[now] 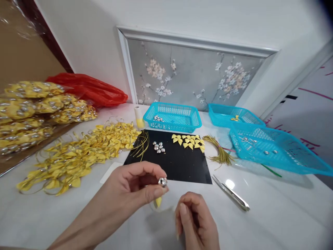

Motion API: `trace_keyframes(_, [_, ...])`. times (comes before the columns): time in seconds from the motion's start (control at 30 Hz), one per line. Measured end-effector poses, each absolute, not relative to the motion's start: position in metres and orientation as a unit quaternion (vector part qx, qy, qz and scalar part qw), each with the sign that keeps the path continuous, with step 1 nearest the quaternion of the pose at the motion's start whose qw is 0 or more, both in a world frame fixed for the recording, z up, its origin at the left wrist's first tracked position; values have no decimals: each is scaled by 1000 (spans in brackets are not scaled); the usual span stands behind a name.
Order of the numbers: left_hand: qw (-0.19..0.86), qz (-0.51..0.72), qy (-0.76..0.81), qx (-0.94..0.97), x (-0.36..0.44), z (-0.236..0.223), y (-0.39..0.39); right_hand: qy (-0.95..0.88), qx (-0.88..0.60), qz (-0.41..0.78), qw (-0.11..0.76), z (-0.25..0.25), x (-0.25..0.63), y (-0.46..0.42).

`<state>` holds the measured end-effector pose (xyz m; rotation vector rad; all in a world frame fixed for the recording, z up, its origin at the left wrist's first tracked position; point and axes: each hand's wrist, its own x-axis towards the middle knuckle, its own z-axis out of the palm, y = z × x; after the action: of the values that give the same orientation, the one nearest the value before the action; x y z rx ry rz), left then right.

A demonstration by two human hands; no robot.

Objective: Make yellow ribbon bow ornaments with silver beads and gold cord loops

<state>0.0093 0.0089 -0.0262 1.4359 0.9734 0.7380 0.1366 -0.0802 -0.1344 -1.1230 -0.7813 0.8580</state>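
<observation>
My left hand pinches a small shiny silver bell between thumb and fingertips, above the white table. Just under that thumb hangs a yellow leaf-shaped piece, partly hidden by the hand. To the right and lower, my right hand is closed, its thumb against curled fingers; I cannot make out anything inside it. Beyond the hands lies a black mat, carrying a small group of silver bells, several yellow leaf pieces and some loose olive cords.
Finished-looking yellow pieces with cords pile up on the left, near stacked clear bags and a red bag. Blue baskets stand behind and right. A cord bundle and metal tweezers lie right of the mat.
</observation>
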Motion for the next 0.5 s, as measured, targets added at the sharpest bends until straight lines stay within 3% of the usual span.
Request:
trace_keyframes(0.13, [487, 338, 422, 686, 30, -17, 18, -332, -486, 405, 700, -132, 137, -76])
trace_keyframes(0.23, [338, 364, 334, 801, 86, 4, 39, -314, -456, 412, 723, -130, 139, -71])
trace_keyframes(0.4, [317, 346, 184, 864, 218, 44, 79, -294, -445, 409, 741, -132, 139, -70])
trace_keyframes(0.5, [307, 322, 151, 883, 244, 54, 98, -264, -441, 414, 751, -136, 137, -71])
